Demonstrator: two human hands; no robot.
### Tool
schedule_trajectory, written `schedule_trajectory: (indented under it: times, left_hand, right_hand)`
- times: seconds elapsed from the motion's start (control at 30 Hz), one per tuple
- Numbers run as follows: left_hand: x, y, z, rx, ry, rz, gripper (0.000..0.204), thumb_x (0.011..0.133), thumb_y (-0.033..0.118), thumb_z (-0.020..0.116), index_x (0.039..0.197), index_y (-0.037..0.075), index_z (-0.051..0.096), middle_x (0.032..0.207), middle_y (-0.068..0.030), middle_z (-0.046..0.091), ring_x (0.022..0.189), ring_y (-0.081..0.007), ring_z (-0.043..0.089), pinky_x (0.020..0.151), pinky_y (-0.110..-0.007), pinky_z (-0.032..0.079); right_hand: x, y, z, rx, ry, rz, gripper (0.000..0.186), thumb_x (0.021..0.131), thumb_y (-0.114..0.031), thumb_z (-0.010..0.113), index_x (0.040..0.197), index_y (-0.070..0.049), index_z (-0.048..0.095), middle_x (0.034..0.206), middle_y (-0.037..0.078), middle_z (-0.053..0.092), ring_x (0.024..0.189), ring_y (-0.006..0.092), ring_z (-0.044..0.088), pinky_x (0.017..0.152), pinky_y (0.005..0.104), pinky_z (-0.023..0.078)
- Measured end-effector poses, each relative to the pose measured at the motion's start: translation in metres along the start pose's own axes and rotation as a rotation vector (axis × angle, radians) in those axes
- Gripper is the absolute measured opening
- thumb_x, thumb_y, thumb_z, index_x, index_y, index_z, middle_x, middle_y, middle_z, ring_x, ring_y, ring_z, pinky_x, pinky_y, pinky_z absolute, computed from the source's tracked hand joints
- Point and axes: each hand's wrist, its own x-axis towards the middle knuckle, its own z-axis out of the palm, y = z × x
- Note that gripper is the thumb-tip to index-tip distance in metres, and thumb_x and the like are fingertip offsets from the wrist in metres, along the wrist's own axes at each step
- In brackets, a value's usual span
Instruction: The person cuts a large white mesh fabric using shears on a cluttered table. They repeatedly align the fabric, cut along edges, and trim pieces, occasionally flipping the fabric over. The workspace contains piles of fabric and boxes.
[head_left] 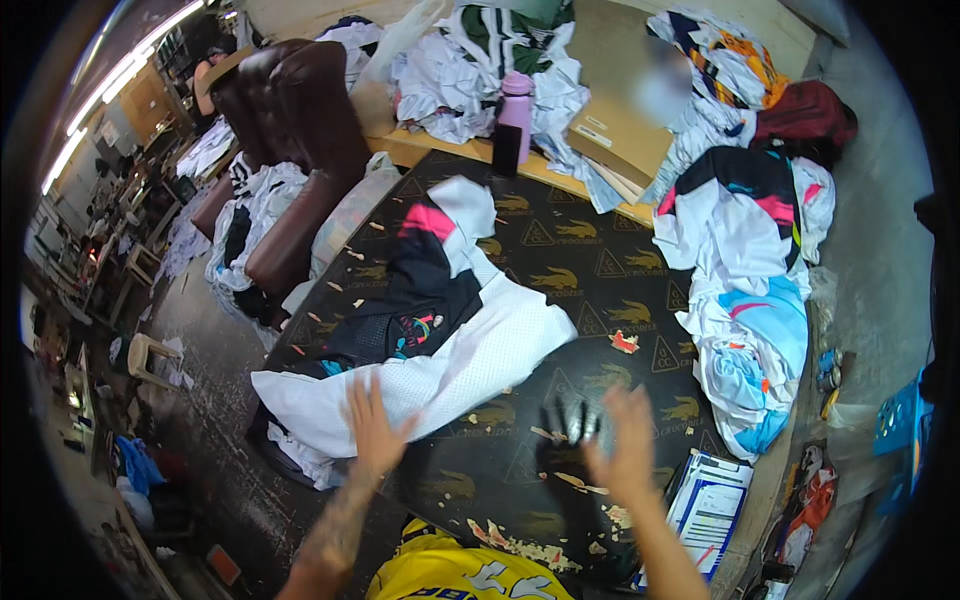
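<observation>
Blk tabletop, blk/wht garment lengthwise near-L to far-R.

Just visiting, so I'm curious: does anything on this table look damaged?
Yes: the black tabletop has ragged, pale-and-red patches along its near edge, and another right of the black-and-white garment. They interrupt the printed pattern; I can't tell peeling from loose scraps.

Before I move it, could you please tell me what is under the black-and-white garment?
The garment lies on the black tabletop. Dark fabric pokes out at its near-left edge, possibly its own. Whatever its middle covers is hidden.
</observation>
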Motion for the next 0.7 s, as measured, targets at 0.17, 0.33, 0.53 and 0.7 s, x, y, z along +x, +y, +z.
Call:
schedule_trajectory:
  times: [0.17,0.33,0.53,0.7]
  left_hand:
    - [-0.160,-0.047,0.059,0.014,-0.233,0.493,0.118,0.093,0.078,0.067,0.169,-0.003,0.030,0.173,-0.0348,0.027,0.164,-0.0510,0.021,0.131,-0.071,0.012]
    - [-0.077,-0.068,0.013,-0.423,0.026,0.164,0.062,0.081,0.010,0.084,0.136,0.003,0.058,0.106,-0.0182,0.067,0.104,-0.0441,0.066,0.090,-0.056,0.051]
    - [0.058,-0.299,-0.127,-0.234,0.822,0.115,0.030,0.087,-0.002,0.060,0.114,0.001,0.072,0.107,-0.0222,0.072,0.108,-0.0451,0.070,0.092,-0.047,0.055]
    - [0.130,-0.355,-0.286,-0.624,0.766,0.018,0.029,0.094,-0.005,0.056,0.119,0.000,0.071,0.115,-0.0204,0.071,0.109,-0.0373,0.072,0.096,-0.044,0.055]
  right_hand:
    - [-0.048,-0.110,0.144,0.028,-0.567,-0.252,0.080,0.093,-0.032,0.080,0.166,-0.025,0.048,0.182,0.017,0.023,0.164,0.0540,0.018,0.126,0.0794,0.019]
    - [0.030,-0.197,0.175,-0.011,-0.506,-0.231,0.034,0.095,-0.014,0.070,0.128,-0.013,0.064,0.131,0.026,0.065,0.132,0.0519,0.057,0.107,0.0679,0.046]
    - [0.116,-0.310,0.018,0.041,-0.571,-0.469,0.035,0.084,-0.034,0.093,0.096,-0.012,0.068,0.072,0.012,0.071,0.061,0.0365,0.073,0.062,0.0455,0.058]
    - [0.248,-0.339,-0.111,-0.572,0.106,-0.258,0.037,0.071,-0.007,0.088,0.102,-0.005,0.066,0.083,0.018,0.073,0.081,0.0409,0.074,0.073,0.0492,0.057]
